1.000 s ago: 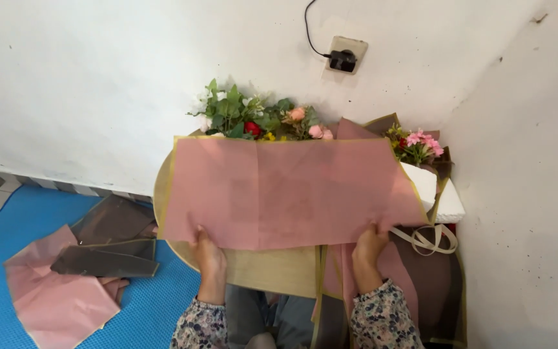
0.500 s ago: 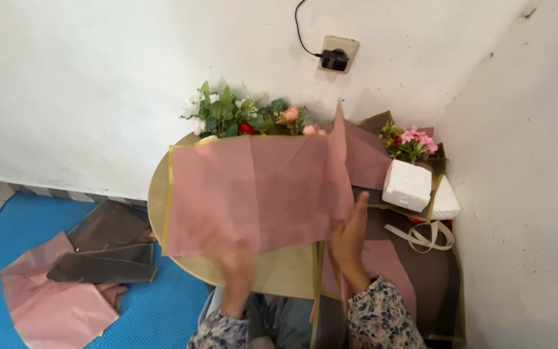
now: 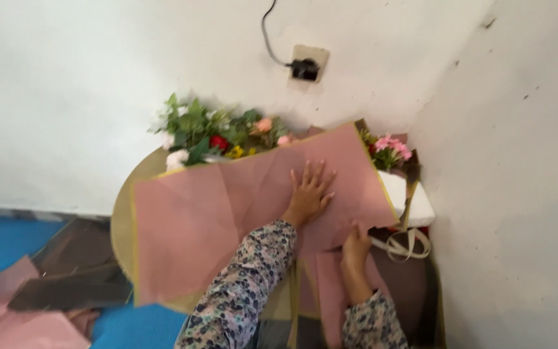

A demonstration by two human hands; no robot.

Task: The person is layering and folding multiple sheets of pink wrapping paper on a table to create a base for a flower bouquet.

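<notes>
Large pink sheet of wrapping paper (image 3: 227,213) spread across a round tan tabletop (image 3: 122,216), gold-edged, creased down the middle, right corner lifted toward the wall. Tabletop mostly covered; only its left rim and a strip at the front visible.

Left hand (image 3: 308,194) pressed flat on the sheet right of the centre crease, fingers spread apart, palm down, nothing gripped. Left sleeve, floral print, crossing over the lower part of the sheet.

Right hand (image 3: 356,245) at the sheet's lower right edge, fingers curled against the paper. Thumb and fingertips hidden by the edge; cannot tell whether pinched on the paper or merely touching it. Motion blur over both hands and the sleeves.

Bunch of flowers (image 3: 211,132) behind the sheet against the wall: green leaves, red, white, yellow and peach blooms. Stems hidden by the paper. Smaller cluster of pink flowers (image 3: 392,150) at the right, lower part concealed.

White block (image 3: 411,200) just beside the sheet's right corner, partly covered by it and by brown paper; kind not determinable. Cream ribbon (image 3: 402,245) looped below the block, near the right hand.

More pink sheets (image 3: 330,291) under the right forearm, cut off at the bottom edge. Brown and pink sheets on the blue floor (image 3: 8,236) at lower left, blurred and cut off. Wall socket with black plug (image 3: 306,66) above the flowers, cable running out of view at the top.
</notes>
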